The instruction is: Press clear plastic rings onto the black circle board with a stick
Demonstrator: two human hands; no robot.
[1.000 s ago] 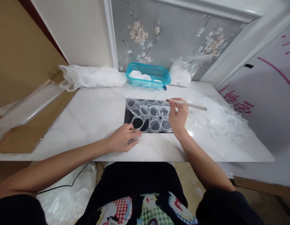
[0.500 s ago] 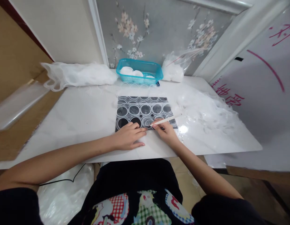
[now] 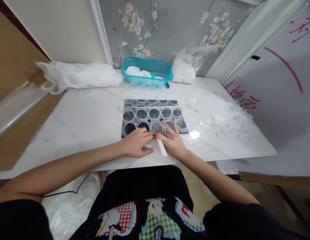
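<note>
A black sheet (image 3: 154, 114) covered with rows of clear-rimmed circles lies on the white table. My left hand (image 3: 136, 142) rests palm down at the sheet's front edge, fingers stretched toward the right and thumb apart, holding nothing. Right beside its fingertips, my right hand (image 3: 172, 140) holds a white stick-like tool (image 3: 162, 147) under thumb and palm. The tool points back toward the table's front edge, while some fingers of that hand spread over the sheet's front row. What the fingertips touch is too small to tell.
Behind the sheet stands a blue basket (image 3: 147, 81) with white round pieces. A white bundle (image 3: 82, 76) lies to its left and a clear bag (image 3: 185, 70) to its right. Clear plastic scraps (image 3: 220, 115) cover the table's right side. Cardboard (image 3: 27, 125) is at the left.
The white tool has swung from pointing right, above my right hand, to pointing toward the table's front edge. My right hand's fingers have spread over the sheet. The view has shifted slightly.
</note>
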